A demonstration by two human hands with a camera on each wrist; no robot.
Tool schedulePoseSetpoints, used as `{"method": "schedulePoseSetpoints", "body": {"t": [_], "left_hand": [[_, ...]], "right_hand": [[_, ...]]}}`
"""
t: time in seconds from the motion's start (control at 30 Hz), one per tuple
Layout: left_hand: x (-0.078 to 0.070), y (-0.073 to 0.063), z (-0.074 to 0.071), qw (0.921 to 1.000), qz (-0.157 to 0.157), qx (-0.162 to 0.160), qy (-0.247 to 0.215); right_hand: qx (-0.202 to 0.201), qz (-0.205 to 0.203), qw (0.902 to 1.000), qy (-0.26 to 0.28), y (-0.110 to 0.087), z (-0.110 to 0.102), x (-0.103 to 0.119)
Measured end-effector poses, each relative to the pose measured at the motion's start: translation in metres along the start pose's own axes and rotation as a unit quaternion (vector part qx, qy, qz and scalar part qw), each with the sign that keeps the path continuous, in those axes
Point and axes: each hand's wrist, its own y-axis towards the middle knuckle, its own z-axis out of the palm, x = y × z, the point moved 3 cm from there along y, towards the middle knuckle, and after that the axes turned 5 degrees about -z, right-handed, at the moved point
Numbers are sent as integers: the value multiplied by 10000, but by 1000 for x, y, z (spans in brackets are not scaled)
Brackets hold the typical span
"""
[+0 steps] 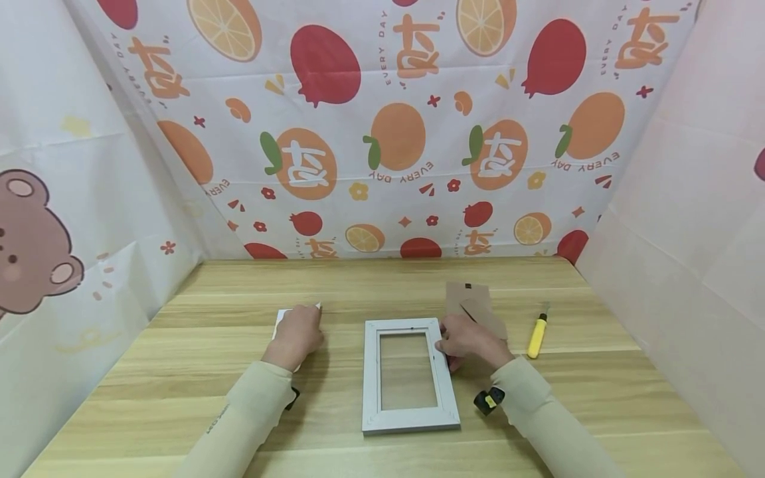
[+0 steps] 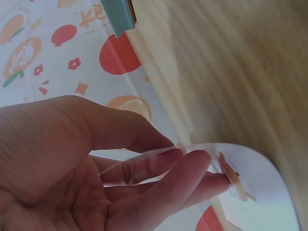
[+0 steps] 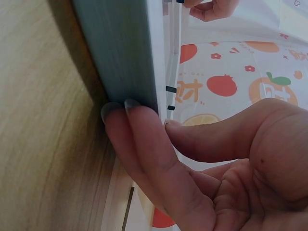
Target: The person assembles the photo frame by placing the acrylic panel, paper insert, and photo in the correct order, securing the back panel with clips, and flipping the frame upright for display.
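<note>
A white picture frame lies on the table with its middle open, wood showing through. My right hand holds its right side, thumb on the upper edge and fingertips against the outer side wall. Small black tabs stick out along the frame's inner edge. To the left, my left hand pinches a thin white sheet between thumb and fingers. That sheet bends into a curve and carries some orange-brown print; most of it is hidden under the hand in the head view.
Behind the right hand lies a brown backing board with a flap. Farther right is a yellow-handled tool with a thin metal tip. A fruit-printed cloth hangs along the table's back edge, with white cloth at both sides.
</note>
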Motion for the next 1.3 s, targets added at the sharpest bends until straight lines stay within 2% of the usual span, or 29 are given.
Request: {"method": "schedulePoseSetpoints", "body": {"t": [0.23,0.47,0.8,1.3], "left_hand": [[2,2,3,10000,-36,-8,-1],[3,3,4,9998,-84,-176,-79],[2,-1,1,9992,141,-375,-35],[6,5,6,9994,-119,-216,-249]], "right_hand": [[-6,13,10000,-81,-1,1,1],[-14,25,10000,-36,-1,0,1],[2,-8,10000,7,-1,2,1],[-116,-73,9999,101,-2,3,1]]}}
